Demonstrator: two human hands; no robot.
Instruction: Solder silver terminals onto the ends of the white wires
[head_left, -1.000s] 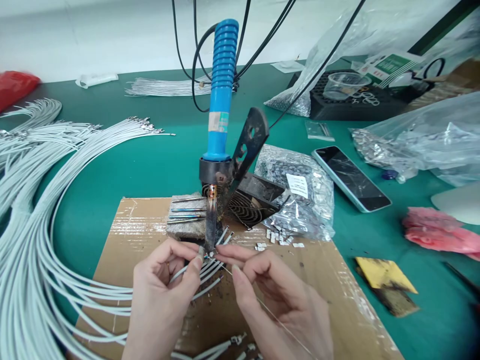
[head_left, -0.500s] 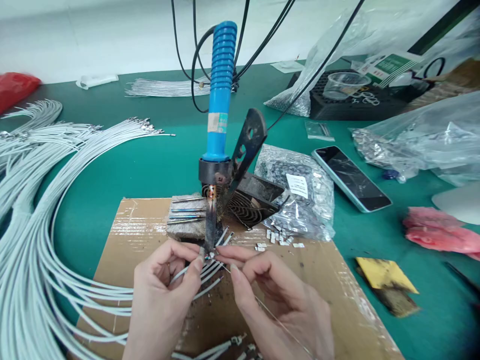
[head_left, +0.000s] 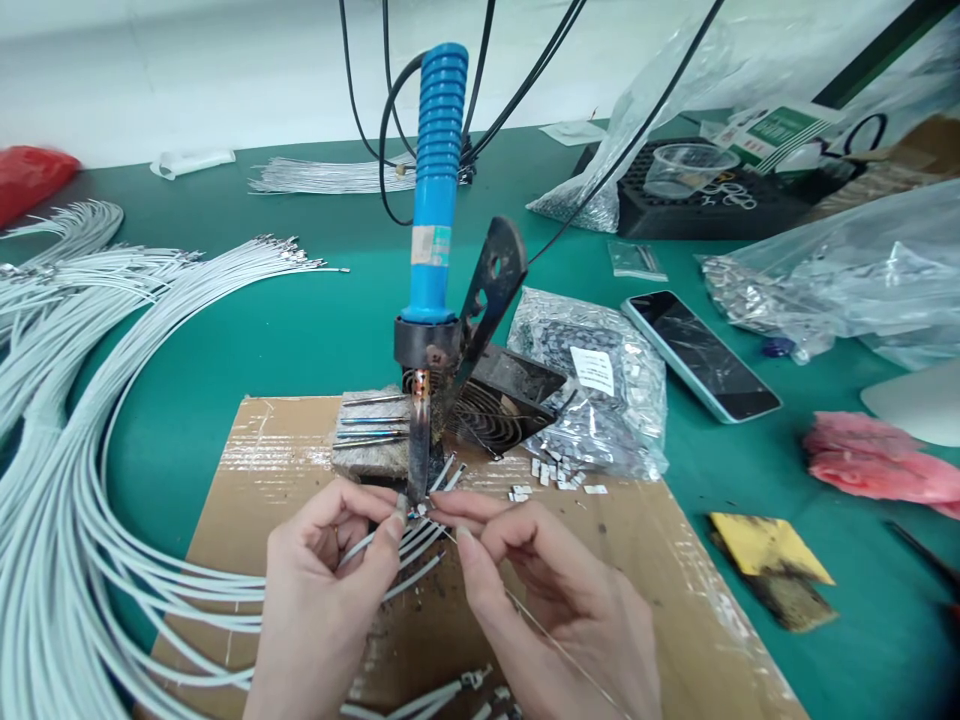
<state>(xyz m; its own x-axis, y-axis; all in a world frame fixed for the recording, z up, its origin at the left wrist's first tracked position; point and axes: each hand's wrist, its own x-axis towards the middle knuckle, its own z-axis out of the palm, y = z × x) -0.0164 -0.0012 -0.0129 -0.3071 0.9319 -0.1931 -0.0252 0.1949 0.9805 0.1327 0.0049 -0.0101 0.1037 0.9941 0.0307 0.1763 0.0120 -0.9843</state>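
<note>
A blue-handled soldering iron (head_left: 435, 200) stands nearly upright in a black holder, its tip pointing down between my hands. My left hand (head_left: 322, 590) is closed, thumb and fingers pinching a white cable (head_left: 356, 550) by its end, just left of the tip. My right hand (head_left: 570, 600) is closed on a thin solder wire (head_left: 559, 650) that trails toward the bottom of the view. A tiny metal piece (head_left: 422, 510) lies between the fingertips under the iron's tip; which fingers touch it I cannot tell. More white cable ends (head_left: 416, 575) fan out below.
A cardboard sheet (head_left: 690, 620) covers the front of the green table. Small white connectors (head_left: 555, 473) lie near a clear plastic bag (head_left: 592, 400). At the left spreads a large bundle of white cables (head_left: 82, 480). A phone (head_left: 701, 355) and a yellow sponge (head_left: 769, 548) are at the right.
</note>
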